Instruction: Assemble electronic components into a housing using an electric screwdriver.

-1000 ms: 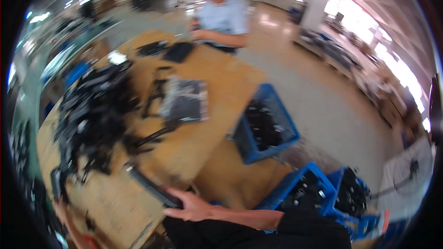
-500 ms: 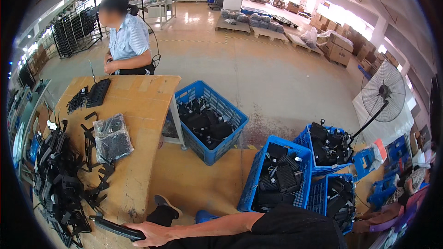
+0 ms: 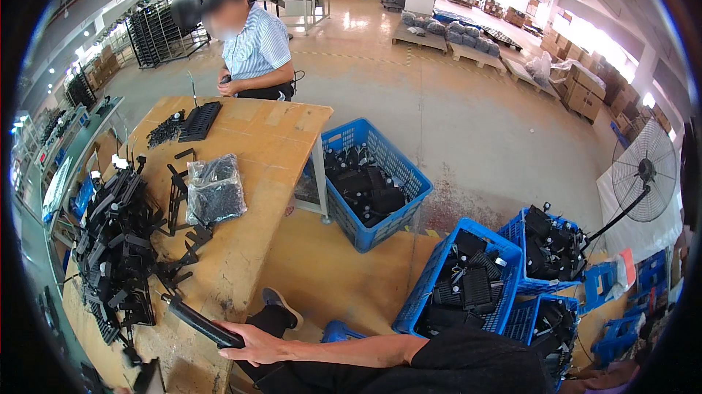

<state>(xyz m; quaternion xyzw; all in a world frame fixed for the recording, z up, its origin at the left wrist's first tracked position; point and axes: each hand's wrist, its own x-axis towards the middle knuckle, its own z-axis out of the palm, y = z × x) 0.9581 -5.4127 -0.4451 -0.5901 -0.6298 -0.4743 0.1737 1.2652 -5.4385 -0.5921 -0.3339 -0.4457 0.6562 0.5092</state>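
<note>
My right hand [image 3: 252, 343] reaches in from the lower right, its fingers wrapped round one end of a long black bar-shaped thing [image 3: 201, 321]. The bar's kind I cannot make out; its narrower end points up and left, over the near part of the wooden table [image 3: 248, 237]. Beside that end lies a tangled heap of black bracket-like parts [image 3: 117, 240]. A few loose black brackets [image 3: 183, 259] rest between the heap and a clear plastic bag [image 3: 216, 189] with dark contents. My left hand is out of sight.
At the table's far side a person [image 3: 256, 47] stands with hands close together, near a black slotted tray [image 3: 199, 122] and small black pieces [image 3: 167, 129]. Blue crates [image 3: 398, 211] of black parts stand on the floor to the right. A large fan [image 3: 643, 171] stands beyond them.
The whole view has shifted, so the table and crates appear further right and slightly higher. The far person's head has come up. My right hand keeps its hold on the bar.
</note>
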